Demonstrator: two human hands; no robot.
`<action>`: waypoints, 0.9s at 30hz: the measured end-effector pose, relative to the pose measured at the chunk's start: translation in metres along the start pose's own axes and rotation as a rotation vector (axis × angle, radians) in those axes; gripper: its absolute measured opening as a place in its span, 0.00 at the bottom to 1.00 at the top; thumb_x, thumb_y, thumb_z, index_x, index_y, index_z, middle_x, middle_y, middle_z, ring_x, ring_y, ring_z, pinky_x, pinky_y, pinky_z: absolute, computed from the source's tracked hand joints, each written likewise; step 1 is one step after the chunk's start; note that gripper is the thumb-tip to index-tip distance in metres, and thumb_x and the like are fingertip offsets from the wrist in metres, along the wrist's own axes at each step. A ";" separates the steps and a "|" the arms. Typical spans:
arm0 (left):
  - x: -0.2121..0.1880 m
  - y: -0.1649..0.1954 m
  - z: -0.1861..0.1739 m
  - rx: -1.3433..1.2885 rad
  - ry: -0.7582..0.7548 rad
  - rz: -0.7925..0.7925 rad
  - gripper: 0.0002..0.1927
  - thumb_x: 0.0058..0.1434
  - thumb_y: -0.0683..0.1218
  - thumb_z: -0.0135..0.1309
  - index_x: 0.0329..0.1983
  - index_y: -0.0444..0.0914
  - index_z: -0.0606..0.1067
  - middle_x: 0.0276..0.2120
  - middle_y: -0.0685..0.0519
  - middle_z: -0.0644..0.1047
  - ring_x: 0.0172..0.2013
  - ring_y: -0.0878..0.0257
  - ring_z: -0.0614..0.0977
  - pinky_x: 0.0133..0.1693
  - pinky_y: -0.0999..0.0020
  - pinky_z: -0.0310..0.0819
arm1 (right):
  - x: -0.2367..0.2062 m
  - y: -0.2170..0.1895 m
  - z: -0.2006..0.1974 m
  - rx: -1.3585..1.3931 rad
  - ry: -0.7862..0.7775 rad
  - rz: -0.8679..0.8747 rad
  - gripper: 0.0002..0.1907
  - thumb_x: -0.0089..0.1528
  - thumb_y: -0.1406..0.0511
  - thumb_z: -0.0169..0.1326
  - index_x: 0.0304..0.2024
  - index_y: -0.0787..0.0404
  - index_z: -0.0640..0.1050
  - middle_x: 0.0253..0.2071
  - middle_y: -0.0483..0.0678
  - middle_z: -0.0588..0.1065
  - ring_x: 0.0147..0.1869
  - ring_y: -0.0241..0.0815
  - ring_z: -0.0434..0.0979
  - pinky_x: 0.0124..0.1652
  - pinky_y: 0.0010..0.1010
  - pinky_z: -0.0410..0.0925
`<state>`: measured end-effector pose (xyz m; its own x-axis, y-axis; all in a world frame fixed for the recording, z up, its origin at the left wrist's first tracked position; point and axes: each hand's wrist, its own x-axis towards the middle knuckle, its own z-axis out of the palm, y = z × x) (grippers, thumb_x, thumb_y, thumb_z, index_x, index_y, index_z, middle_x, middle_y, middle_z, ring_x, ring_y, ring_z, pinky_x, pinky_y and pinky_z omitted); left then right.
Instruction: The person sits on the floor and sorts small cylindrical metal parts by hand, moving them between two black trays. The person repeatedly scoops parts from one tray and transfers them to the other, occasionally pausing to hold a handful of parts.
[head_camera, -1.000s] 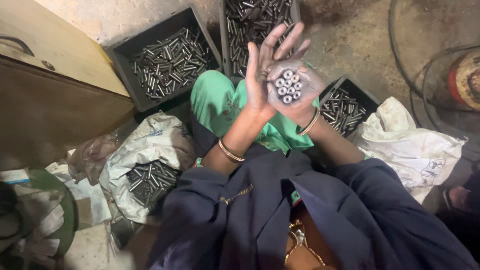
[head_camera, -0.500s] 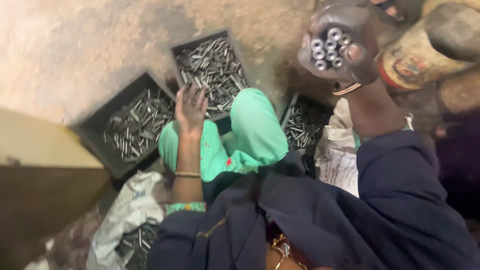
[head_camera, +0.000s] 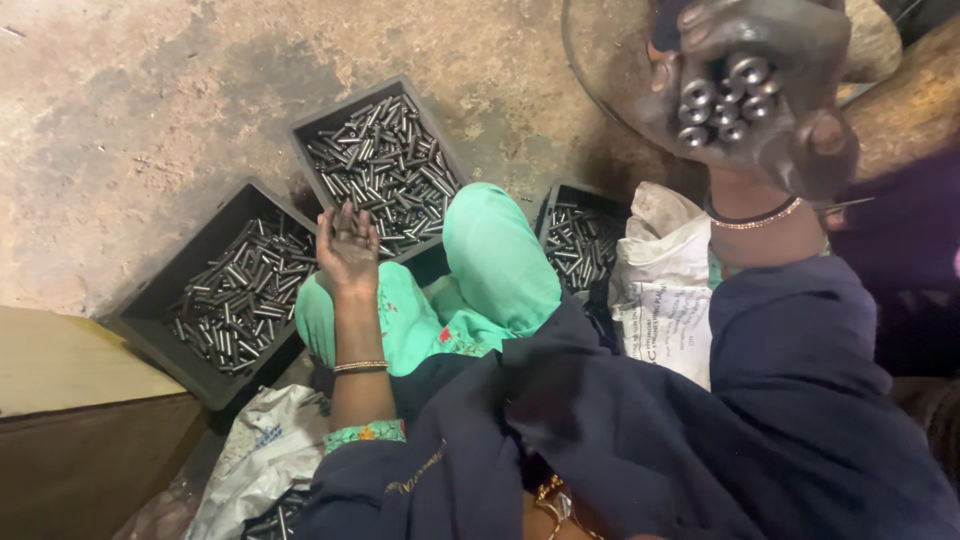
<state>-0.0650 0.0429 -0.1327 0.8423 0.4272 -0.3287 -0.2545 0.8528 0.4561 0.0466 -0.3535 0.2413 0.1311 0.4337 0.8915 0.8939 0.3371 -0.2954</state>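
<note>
My right hand is raised at the upper right, shut on a bundle of short metal tubes held end-on to the camera. My left hand rests open and empty, palm up, on my green-clad knee. It lies just in front of two black crates of metal tubes, one on the left and one at the middle. A third, smaller black crate of tubes sits to the right of the knee.
A white sack lies beside the small crate. Another white sack with tubes in it is at the bottom left. A wooden box stands at the far left. A round metal rim lies on the concrete floor at the top right.
My right hand carried the tube bundle up and to the right, closer to the camera. My left hand left the bundle and dropped onto my knee. The view swung to the right.
</note>
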 end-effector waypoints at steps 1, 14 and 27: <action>0.000 -0.001 0.000 -0.009 -0.001 -0.012 0.20 0.63 0.61 0.57 0.54 0.51 0.71 0.50 0.60 0.78 0.51 0.59 0.79 0.52 0.62 0.71 | 0.001 0.000 -0.002 0.003 0.003 -0.009 0.33 0.66 0.47 0.52 0.43 0.77 0.74 0.35 0.64 0.75 0.32 0.52 0.79 0.37 0.38 0.77; -0.005 0.000 0.004 0.001 0.025 0.068 0.24 0.62 0.59 0.59 0.57 0.49 0.69 0.50 0.57 0.77 0.50 0.59 0.79 0.51 0.63 0.73 | 0.005 -0.005 -0.001 0.104 -0.021 -0.063 0.36 0.66 0.46 0.48 0.45 0.78 0.71 0.41 0.64 0.72 0.38 0.47 0.79 0.38 0.36 0.76; -0.013 0.006 0.004 0.056 0.020 0.115 0.28 0.60 0.60 0.61 0.60 0.49 0.68 0.50 0.57 0.77 0.51 0.59 0.79 0.51 0.63 0.71 | -0.004 -0.008 0.001 0.184 -0.088 -0.075 0.39 0.65 0.45 0.46 0.48 0.81 0.67 0.45 0.64 0.70 0.40 0.42 0.79 0.38 0.29 0.76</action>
<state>-0.0756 0.0414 -0.1224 0.7995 0.5272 -0.2879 -0.3212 0.7802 0.5368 0.0384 -0.3565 0.2399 0.0221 0.4708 0.8820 0.8050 0.5147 -0.2950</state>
